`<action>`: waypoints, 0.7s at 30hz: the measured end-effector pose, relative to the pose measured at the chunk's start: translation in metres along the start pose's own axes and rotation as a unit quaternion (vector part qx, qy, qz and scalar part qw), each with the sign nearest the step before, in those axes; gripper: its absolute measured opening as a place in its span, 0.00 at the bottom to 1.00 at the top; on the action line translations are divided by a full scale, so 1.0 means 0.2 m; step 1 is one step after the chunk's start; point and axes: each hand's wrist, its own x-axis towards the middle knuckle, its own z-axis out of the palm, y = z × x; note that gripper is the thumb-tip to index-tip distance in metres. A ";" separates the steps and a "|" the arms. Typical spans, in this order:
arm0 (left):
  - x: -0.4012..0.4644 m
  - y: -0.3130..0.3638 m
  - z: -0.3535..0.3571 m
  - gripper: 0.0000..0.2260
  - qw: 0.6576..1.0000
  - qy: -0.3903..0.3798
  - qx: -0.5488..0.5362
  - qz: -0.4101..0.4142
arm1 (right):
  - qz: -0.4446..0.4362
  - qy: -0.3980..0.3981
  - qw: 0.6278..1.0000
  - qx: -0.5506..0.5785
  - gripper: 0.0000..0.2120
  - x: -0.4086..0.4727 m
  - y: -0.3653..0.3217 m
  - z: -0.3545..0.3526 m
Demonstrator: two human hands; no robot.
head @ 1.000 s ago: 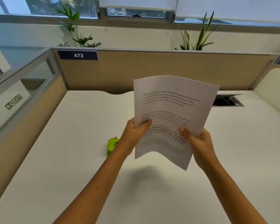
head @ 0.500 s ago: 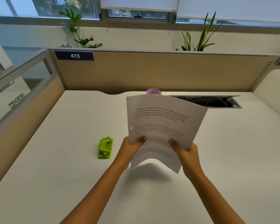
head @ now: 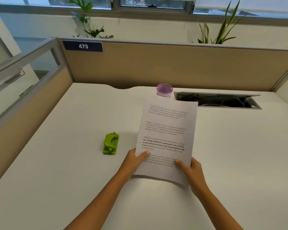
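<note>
- Your two thumbs pressed down on one white printed paper sheet (head: 166, 138), with the other fingers hidden beneath; your left hand (head: 135, 161) and right hand (head: 192, 171) each pinched its lower part.
- The sheet hung tilted just above the white desk (head: 56, 163).
- One green plastic hole punch (head: 110, 143) lay near its left side; one round purple cup (head: 164, 90) stood behind it.

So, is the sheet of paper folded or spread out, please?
Spread out: the sheet shows its whole printed face, with the left hand and right hand pinching its lower part.
</note>
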 end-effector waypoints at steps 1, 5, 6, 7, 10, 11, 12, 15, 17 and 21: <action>0.00 0.00 -0.01 0.07 1.000 0.002 -0.002 0.000 | 0.001 0.002 1.000 -0.001 0.10 0.00 0.00 0.01; -0.01 0.03 -0.11 0.07 0.999 0.022 -0.034 -0.002 | 0.001 -0.001 1.000 -0.005 0.12 -0.01 -0.02 0.11; -0.01 0.05 -0.15 0.06 0.998 0.029 -0.048 -0.001 | -0.001 -0.004 1.000 -0.004 0.11 -0.02 -0.03 0.15; -0.01 0.06 -0.20 0.06 0.997 0.037 -0.062 -0.002 | -0.003 -0.005 1.000 -0.003 0.10 -0.02 -0.04 0.19; -0.01 0.12 -0.38 0.09 0.994 0.045 -0.095 -0.007 | -0.007 0.006 1.000 0.001 0.07 -0.03 -0.08 0.36; -0.02 0.13 -0.45 0.10 0.994 0.043 -0.096 -0.006 | -0.008 0.010 1.000 0.001 0.07 -0.04 -0.09 0.43; -0.02 0.15 -0.53 0.11 0.995 0.040 -0.095 -0.004 | -0.010 0.012 1.000 0.001 0.07 -0.03 -0.11 0.51; -0.03 0.20 -0.77 0.11 0.995 0.045 -0.091 0.005 | -0.010 0.014 1.000 0.013 0.08 -0.02 -0.17 0.75; -0.01 0.23 -0.94 0.10 0.994 0.068 -0.091 0.007 | -0.010 0.014 1.000 0.020 0.10 -0.01 -0.21 0.93; 0.04 0.26 -1.29 0.10 0.989 0.121 -0.089 -0.008 | -0.006 0.012 0.999 0.029 0.09 0.04 -0.27 1.29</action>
